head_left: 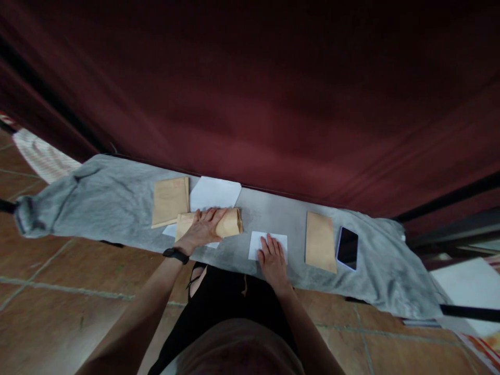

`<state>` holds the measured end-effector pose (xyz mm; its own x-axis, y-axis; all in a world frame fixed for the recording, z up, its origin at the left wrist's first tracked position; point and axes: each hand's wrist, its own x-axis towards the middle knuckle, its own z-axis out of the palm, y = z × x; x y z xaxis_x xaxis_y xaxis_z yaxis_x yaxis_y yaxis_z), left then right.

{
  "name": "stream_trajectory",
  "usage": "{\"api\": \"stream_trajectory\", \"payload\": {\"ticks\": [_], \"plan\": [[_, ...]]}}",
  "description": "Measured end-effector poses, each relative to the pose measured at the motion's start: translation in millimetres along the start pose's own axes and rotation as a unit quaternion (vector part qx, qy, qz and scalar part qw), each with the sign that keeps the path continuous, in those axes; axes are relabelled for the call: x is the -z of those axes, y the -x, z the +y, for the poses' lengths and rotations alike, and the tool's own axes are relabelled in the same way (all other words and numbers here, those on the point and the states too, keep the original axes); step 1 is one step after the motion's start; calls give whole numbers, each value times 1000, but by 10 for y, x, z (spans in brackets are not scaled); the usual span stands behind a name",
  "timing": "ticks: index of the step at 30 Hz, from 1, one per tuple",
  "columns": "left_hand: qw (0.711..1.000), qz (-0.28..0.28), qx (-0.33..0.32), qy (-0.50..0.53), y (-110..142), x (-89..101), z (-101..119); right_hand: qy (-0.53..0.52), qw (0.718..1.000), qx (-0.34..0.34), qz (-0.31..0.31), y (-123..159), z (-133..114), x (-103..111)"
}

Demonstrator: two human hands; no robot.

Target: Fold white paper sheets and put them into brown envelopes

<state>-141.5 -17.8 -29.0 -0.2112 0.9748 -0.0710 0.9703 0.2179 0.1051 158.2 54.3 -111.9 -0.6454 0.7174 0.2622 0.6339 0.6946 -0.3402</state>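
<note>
Left hand [202, 229]: spread, palm down on the brown roll [229, 224], not pinching as far as I can see. Right hand [272, 258]: laid on the small white sheet [254, 246], fingers nearly straight, no pinch visible.

Key relation: roll's long axis runs left-right along the grey cloth [289, 216], curled end pointing right. Small sheet is right of that end and a bit closer to the body, bare cloth between, not touching. Left hand is on the roll; right hand is the nearer one to the right envelope [320, 242], which lies further right, long axis near-to-far.

Counts:
- brown: 3 spots: roll, right envelope, left envelope [170, 202]. Left one could be a stack, can't tell.
- white: 1 small sheet, 1 white pile [215, 191] beyond the roll, sheet count unclear. White corners [170, 230] poke out under the roll; can't tell if same pile.
- phone [347, 248]: 1, just right of right envelope.
</note>
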Motion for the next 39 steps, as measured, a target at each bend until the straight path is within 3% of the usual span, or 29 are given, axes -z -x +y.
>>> {"api": "stream_trajectory", "payload": {"ticks": [7,11,14,18,21,23,31,39], "plan": [[1000,-20,-4,13,-50,-134,-108,38,999,-16,-7,0,-33,-12],[999,2,-33,22,-26,-117,8,41,999,-20,-9,-4,-52,-7],[994,46,-88,50,21,-169,314,41,999,-18,-5,-5,-54,0],[979,70,-168,92,139,-416,932,40,999,-9,-3,-1,-40,11],[975,63,-189,94,247,-637,1301,43,999,4,-17,10,-11,10],[978,60,-180,90,304,-743,1416,45,999,11,-28,19,14,6],[984,83,-148,53,381,-863,1375,43,999,-14,2,49,105,46],[986,103,-120,44,387,-898,1407,75,996,-33,29,135,377,88]]}}
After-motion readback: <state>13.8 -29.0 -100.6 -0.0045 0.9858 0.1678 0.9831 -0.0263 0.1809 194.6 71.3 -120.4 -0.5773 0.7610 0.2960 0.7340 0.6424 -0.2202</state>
